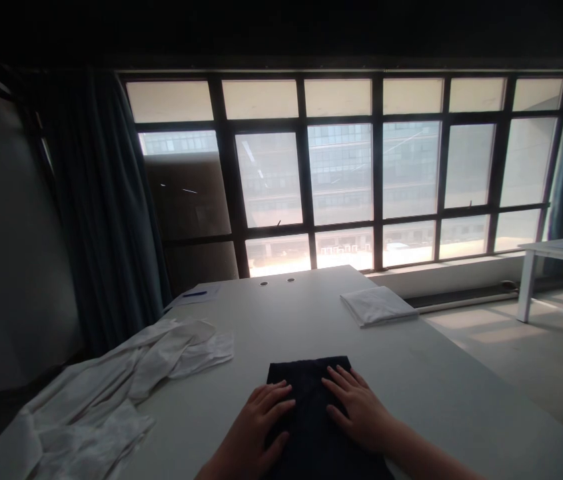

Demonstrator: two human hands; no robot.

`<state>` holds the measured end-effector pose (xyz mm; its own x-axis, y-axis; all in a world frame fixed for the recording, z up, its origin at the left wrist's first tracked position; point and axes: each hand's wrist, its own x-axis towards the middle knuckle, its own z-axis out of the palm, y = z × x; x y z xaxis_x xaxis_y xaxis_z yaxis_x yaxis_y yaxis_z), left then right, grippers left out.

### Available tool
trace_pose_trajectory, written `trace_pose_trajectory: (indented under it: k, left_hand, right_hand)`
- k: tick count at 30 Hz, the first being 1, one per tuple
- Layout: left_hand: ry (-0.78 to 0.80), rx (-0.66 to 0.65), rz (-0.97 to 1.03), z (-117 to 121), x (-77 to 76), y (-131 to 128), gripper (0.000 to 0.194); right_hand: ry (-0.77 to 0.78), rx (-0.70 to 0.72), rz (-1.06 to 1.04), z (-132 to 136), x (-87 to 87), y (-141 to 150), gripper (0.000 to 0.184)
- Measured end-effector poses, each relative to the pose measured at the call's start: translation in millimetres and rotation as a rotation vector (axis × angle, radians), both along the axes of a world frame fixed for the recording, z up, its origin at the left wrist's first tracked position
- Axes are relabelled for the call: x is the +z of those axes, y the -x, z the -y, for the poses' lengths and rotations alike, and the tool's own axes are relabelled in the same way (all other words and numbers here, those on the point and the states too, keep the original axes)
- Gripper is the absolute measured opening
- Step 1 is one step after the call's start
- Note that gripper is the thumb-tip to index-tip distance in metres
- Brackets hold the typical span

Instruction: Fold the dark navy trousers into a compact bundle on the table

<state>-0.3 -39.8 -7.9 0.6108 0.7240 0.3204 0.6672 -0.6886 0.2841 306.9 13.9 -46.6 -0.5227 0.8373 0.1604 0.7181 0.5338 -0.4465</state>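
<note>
A dark folded cloth [311, 380] lies on the pale table [436, 400] right in front of me. My left hand [258, 427] rests flat on its left edge, fingers stretched out. Over on the cloth's right part, my right hand [358, 407] lies flat, fingers spread. Neither hand grips anything. The near end of the cloth runs out of view under my wrists.
A heap of crumpled white cloth [111, 393] hangs over the table's left edge. A folded white cloth [378, 305] sits at the far right of the table. A paper with a blue pen [195, 294] lies far left. Another white table [561, 257] stands at right.
</note>
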Motion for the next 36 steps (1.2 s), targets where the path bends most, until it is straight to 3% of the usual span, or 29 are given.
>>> trace_pose_trajectory:
  k: [5, 11, 14, 18, 22, 26, 30, 36]
  left_hand:
    - [0.151, -0.176, -0.078, 13, 12.6, -22, 0.068]
    - [0.26, -0.168, -0.126, 9, 8.9, -25, 0.073]
    - [0.256, -0.195, -0.129, 7, 5.2, -22, 0.075]
    - [0.24, -0.223, -0.189, 4, -0.3, -21, 0.08]
    - [0.214, -0.244, -0.224, 2, -3.6, -22, 0.079]
    - [0.12, -0.221, -0.178, 4, -9.2, -23, 0.075]
    - [0.056, -0.197, -0.225, -1, -21.8, -20, 0.083]
    - [-0.141, -0.184, -0.291, -10, -40.5, -17, 0.071]
  right_hand:
    - [-0.04, 0.019, 0.02, 3, 4.7, -1, 0.061]
    - [-0.15, 0.006, 0.072, 7, 9.7, 2, 0.058]
    - [-0.238, -0.01, 0.081, 10, 9.3, 5, 0.038]
    - [-0.329, 0.179, 0.024, 21, 13.4, 11, 0.022]
    - [-0.176, 0.371, -0.038, 31, 26.3, 15, 0.047]
    - [-0.006, 0.293, -0.017, 29, 31.8, 15, 0.05]
    - [-0.001, 0.214, -0.032, 23, 23.1, 15, 0.057]
    - [-0.028, 0.031, 0.001, 9, 6.4, 12, 0.062]
